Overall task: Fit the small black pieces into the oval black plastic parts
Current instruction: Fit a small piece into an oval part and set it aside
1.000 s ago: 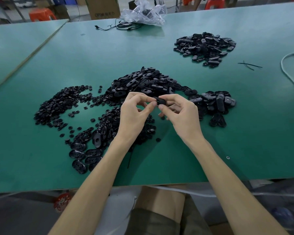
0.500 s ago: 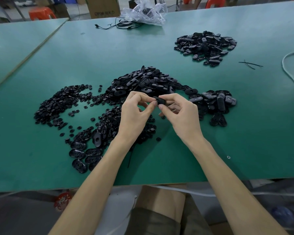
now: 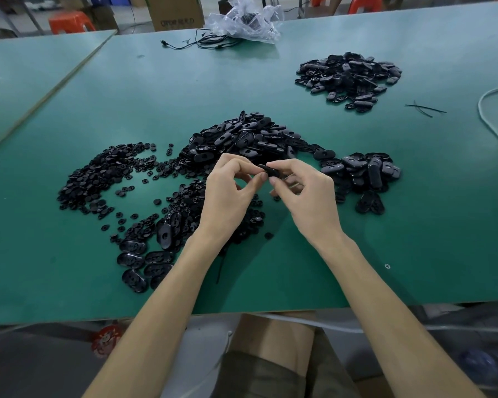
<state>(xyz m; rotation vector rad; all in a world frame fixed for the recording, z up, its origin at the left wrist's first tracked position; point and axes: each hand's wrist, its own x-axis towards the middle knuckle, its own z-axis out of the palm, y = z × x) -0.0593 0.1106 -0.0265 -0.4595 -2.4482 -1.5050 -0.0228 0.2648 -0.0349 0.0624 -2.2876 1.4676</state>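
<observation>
Green table (image 3: 270, 81) lying under heaps, left hand (image 3: 227, 193) and right hand (image 3: 308, 193) both pinching glossy black oval part (image 3: 268, 170), small black pieces (image 3: 98, 176) lying far left

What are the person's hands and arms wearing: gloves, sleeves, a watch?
Nothing that shows. The left hand and right hand are ungloved, with no rings visible. The left forearm and right forearm are bare down to the frame's bottom edge: no sleeves, watch or wristband in view.

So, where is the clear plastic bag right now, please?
In the head view the clear plastic bag lies at the far edge of the green table, beside a black cable and right of a cardboard box.
</observation>
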